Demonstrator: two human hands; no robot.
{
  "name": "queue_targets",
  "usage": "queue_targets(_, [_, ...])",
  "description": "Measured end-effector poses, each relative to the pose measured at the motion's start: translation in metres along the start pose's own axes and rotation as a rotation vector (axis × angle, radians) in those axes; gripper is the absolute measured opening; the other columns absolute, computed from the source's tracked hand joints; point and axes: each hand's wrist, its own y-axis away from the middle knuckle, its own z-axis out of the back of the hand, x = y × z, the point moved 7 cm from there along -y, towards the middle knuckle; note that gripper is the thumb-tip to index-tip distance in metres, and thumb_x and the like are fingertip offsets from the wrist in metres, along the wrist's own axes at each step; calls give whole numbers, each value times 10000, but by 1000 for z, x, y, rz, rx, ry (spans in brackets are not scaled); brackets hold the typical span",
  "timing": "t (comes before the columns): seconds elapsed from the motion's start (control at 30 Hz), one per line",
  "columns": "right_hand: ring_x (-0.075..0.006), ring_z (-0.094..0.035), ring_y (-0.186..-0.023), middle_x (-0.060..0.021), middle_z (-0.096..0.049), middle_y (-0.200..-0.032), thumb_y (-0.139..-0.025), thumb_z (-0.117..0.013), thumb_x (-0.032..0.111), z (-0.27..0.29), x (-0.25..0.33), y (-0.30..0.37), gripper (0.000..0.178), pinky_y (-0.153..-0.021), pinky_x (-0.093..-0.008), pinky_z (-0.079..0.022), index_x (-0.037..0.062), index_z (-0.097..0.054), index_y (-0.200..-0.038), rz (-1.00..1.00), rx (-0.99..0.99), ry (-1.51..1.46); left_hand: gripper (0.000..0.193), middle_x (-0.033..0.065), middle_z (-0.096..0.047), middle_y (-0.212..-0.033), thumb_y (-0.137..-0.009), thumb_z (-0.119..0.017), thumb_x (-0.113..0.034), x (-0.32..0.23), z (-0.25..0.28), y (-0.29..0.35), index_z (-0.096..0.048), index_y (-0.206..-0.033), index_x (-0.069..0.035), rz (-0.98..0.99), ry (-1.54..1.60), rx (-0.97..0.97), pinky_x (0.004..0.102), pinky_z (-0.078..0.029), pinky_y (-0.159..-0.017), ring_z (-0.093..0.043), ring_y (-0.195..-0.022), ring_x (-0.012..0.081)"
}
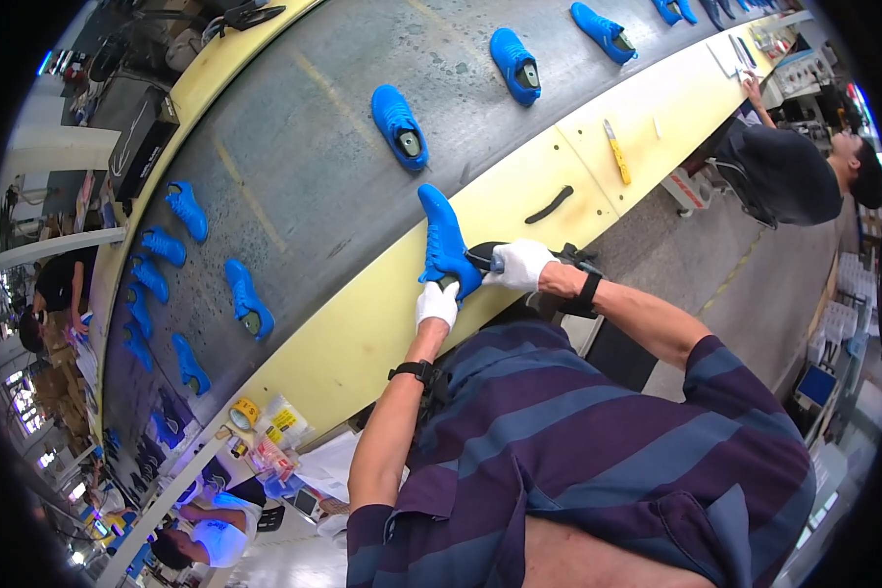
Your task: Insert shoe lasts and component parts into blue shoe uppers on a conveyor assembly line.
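Note:
A blue sneaker (442, 233) is tilted over the yellow edge of the bench, its toe pointing away from me. My left hand (436, 303), in a white glove, is closed on its heel end. My right hand (519, 265), also white-gloved, is closed beside the shoe's right side. In it is a dark, slim object (482, 254) that reaches the shoe; its kind is hard to make out. Another blue sneaker (400, 127) lies on the grey conveyor belt just beyond.
Several more blue sneakers (515, 67) lie along the belt (314, 147). On the yellow ledge are a black curved strip (549, 204), a yellow utility knife (617, 153) and a yellow tape roll (244, 413). A person in dark clothes (779, 169) sits to the right; others work at left.

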Motion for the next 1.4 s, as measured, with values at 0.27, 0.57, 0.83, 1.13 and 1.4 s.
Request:
queue_targets(0.27, [-381, -744, -801, -178, -758, -852, -855, -792, 518, 18, 1, 14, 455, -718, -443, -575, 69, -754, -920, -1, -116, -122, 562, 315, -714, -1164, -950, -691, -475, 0, -3, -5, -642, -1253, -4, 8, 71, 39, 540, -531, -941, -688, -1092, 483])
queue_targets(0.57, [-381, -730, -712, -187, -728, -765, -833, -824, 499, -9, 23, -8, 452, -669, -446, -570, 57, -742, -875, 78, -128, -174, 536, 311, -711, -1170, -960, -677, -465, -9, 2, -1, -634, -1245, -13, 5, 38, 30, 542, -523, -951, -679, -1101, 488])
queue_targets(0.83, [-366, -738, -735, -177, -738, -780, -835, -828, 489, 2, 9, 5, 439, -682, -439, -576, 61, -750, -890, -5, -115, -101, 544, 297, -722, -1146, -953, -702, -445, 4, -10, -10, -638, -1255, 3, -10, 59, 10, 505, -564, -898, -722, -1033, 440])
queue_targets(1.13, [-344, -743, -737, -166, -746, -811, -844, -831, 482, 17, 27, -33, 447, -686, -421, -578, 51, -765, -940, 73, -301, -293, 476, 284, -728, -1154, -959, -686, -410, -16, -3, -1, -648, -1271, -52, 1, 7, -30, 505, -538, -929, -702, -1081, 452])
queue_targets(1.4, [-342, -731, -698, -206, -719, -752, -856, -806, 473, 22, 13, -27, 477, -671, -420, -562, 1, -778, -915, 10, -82, -203, 521, 286, -721, -1180, -957, -685, -454, -20, 2, 3, -622, -1303, -68, 63, -53, -18, 535, -520, -952, -681, -1099, 480])
